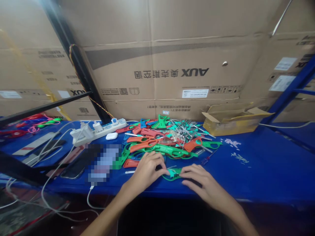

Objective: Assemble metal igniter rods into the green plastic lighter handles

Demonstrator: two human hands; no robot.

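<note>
My left hand (149, 168) pinches a small teal part (171, 173) with a thin pale wire, thumb and fingertips together. That part sits against a green lighter casing (169, 178) at the table's front edge. My right hand (198, 178) has its fingers closed on the casing's right side; the exact grip is partly hidden. Just behind both hands lies a pile of green casings (169, 150) and orange casings (144, 144). Several teal pieces with wires and metal tubes (185, 131) are heaped at the back of it.
A screwdriver (208, 159) lies right of the pile. Farther right stand an open cardboard box (228, 126) and small white scraps (232, 143). To the left are a power strip (100, 131), a white earbud case (112, 136), phones (80, 162) and loose cables (44, 186).
</note>
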